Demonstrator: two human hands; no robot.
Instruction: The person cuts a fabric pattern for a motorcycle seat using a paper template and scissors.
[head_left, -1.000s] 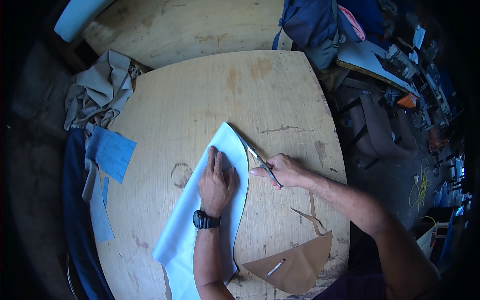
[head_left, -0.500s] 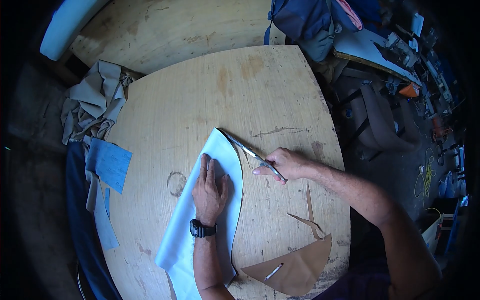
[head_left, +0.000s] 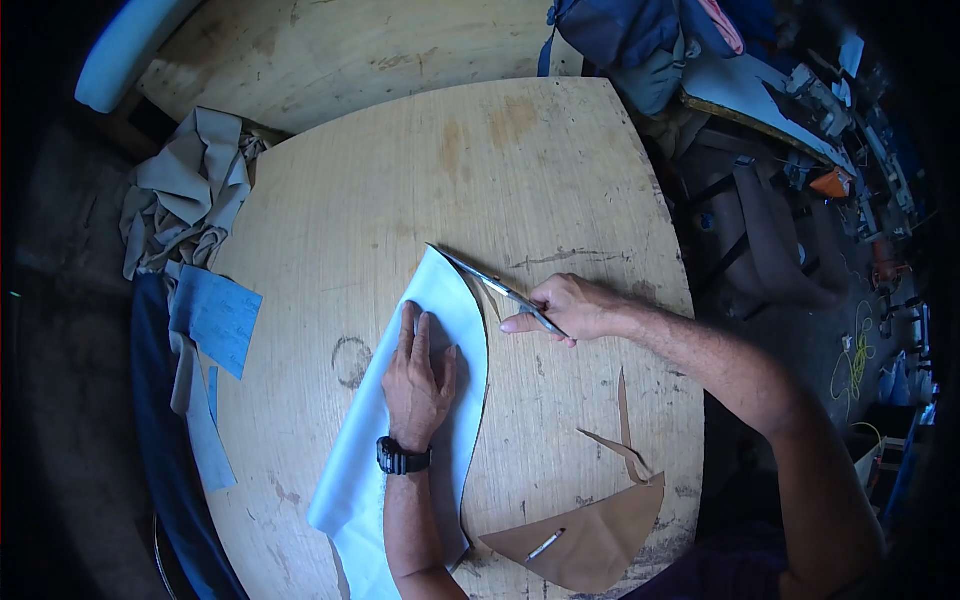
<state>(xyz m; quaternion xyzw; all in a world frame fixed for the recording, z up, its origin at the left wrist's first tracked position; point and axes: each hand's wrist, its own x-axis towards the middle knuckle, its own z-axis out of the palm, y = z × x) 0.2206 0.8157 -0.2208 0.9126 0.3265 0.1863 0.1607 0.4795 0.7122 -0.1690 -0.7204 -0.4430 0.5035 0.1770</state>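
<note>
A light blue-white piece of material [head_left: 452, 400] lies on the wooden table, narrowing to a point at its far end. My left hand [head_left: 417, 385] rests flat on it, fingers spread, with a black watch on the wrist. Scissors [head_left: 500, 288] are held in my right hand [head_left: 570, 308], their blades along the material's right edge near its tip. A thin brown strip hangs beside the blades. Nearer the table's front right lie a brown piece [head_left: 590, 540] with a pen [head_left: 546, 543] on it and narrow brown scraps [head_left: 625, 415].
Crumpled beige fabric [head_left: 195, 185] and a blue patterned piece [head_left: 222, 318] lie at the table's left edge, above a dark blue roll [head_left: 165, 420]. Bags [head_left: 625, 45] are at the back right. A brown chair [head_left: 780, 240] stands right of the table.
The view has shifted slightly. The scissor blades and handles look closer together, and my right hand's fingers have drawn in. My left hand stays on the material.
</note>
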